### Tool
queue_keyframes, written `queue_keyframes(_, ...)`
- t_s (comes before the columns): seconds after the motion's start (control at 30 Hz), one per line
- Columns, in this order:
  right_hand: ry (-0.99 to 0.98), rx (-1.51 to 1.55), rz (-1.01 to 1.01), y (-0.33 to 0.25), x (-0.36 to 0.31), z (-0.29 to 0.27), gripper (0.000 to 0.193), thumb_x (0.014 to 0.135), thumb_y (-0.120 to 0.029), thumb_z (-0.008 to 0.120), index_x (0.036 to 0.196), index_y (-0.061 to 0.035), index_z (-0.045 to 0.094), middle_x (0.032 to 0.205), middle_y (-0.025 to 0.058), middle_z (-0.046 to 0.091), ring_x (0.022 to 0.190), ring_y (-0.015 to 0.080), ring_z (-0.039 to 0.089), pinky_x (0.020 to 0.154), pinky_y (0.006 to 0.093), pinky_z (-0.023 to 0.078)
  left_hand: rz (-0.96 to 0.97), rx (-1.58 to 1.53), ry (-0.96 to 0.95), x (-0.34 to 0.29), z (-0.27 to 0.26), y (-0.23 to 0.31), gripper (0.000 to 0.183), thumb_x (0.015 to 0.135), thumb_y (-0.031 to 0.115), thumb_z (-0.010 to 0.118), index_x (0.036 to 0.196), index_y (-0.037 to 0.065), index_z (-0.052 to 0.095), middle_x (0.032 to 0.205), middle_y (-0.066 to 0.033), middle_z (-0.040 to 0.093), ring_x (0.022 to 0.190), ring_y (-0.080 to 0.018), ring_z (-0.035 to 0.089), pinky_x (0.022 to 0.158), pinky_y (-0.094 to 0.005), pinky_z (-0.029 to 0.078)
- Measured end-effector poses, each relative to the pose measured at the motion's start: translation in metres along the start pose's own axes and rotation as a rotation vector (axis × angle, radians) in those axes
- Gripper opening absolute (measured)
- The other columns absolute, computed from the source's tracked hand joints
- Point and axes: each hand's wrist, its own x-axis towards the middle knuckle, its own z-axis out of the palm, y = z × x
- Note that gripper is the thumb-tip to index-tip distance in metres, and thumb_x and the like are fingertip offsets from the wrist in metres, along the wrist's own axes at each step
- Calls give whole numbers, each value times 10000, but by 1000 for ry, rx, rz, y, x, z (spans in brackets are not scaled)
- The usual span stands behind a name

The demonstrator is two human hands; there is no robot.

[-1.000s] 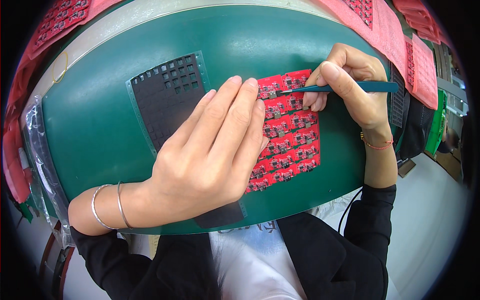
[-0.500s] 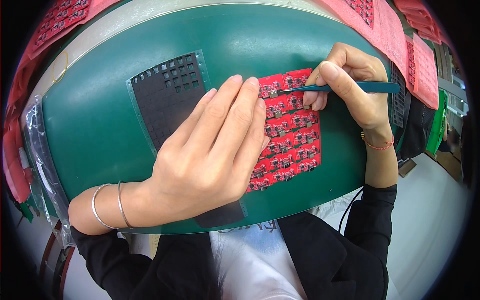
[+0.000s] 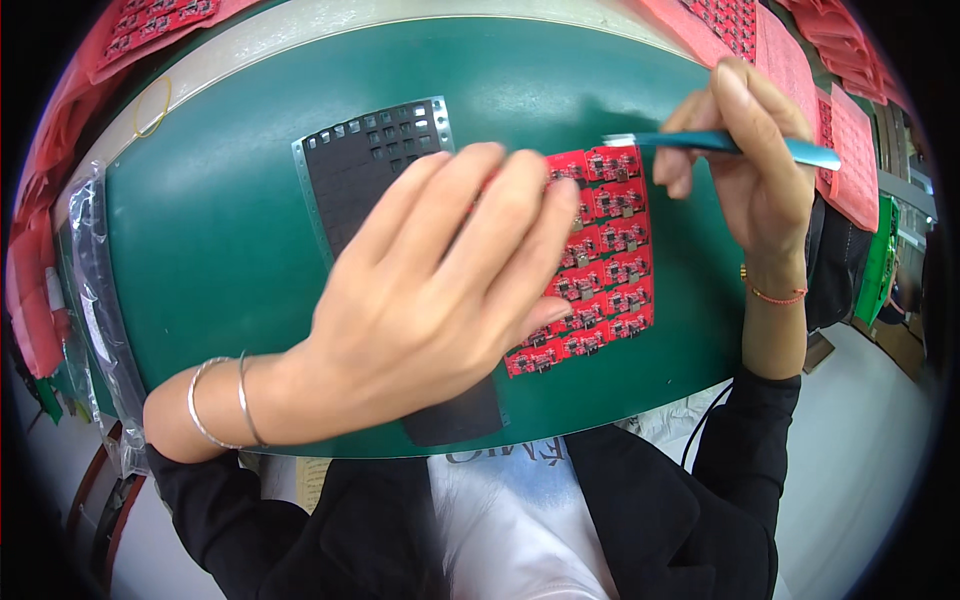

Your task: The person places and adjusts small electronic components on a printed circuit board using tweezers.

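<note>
A panel of small red circuit boards (image 3: 600, 262) lies on the green mat, its left part hidden under my left hand (image 3: 430, 270). That hand is open, fingers extended and slightly bent across the boards; whether the fingertips touch them I cannot tell. My right hand (image 3: 755, 150) is closed around blue tweezers (image 3: 720, 143), whose blurred tips are over the panel's top right corner. Left of the panel, partly beneath my left hand and wrist, is a black foam sheet (image 3: 345, 185) with square cut-outs and clear perforated edges.
The green mat (image 3: 210, 230) covers the table. Pink foam wrap (image 3: 780, 60) with more red boards is stacked at the far right, and similar pink foam (image 3: 110, 65) at the far left. Clear plastic film (image 3: 95, 290) hangs along the left edge. A yellow rubber band (image 3: 153, 107) lies at upper left.
My right hand has pulled the tweezers up and right, away from the boards. My left hand's fingers have bent and shifted right over the panel. The whole view has shifted slightly.
</note>
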Motion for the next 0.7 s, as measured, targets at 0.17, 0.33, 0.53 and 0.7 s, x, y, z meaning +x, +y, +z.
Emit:
queue_keyframes(0.17,-80,87,276,-11,37,63,281,1054,-206,645,862,-1,633,800,79,720,691,104,697,604,225,559,-20,216,27,-30,-17,-9,418,793,203,805,1096,-77,739,1164,-212,694,1079,-379,695,897,-403,600)
queue_keyframes(0.33,-115,115,270,-3,60,102,304,1048,-230,660,838,-13,623,767,63,715,684,75,673,599,212,538,-43,318,90,-40,-7,-17,345,774,98,797,1067,-76,747,1143,-188,708,1060,-321,719,875,-356,604)
queue_keyframes(0.53,-104,-83,15,20,62,103,303,1064,-253,620,880,-13,631,809,135,751,703,133,735,653,232,591,-28,333,108,-42,-6,-18,342,740,104,789,1035,-68,764,1131,-181,715,1062,-305,716,886,-349,603)
queue_keyframes(0.7,-101,-97,-2,21,62,103,302,1070,-251,609,888,-11,632,811,134,753,703,136,737,658,236,595,-28,333,122,-44,-4,-19,357,730,104,785,1042,-69,766,1132,-179,716,1066,-303,712,891,-351,608)
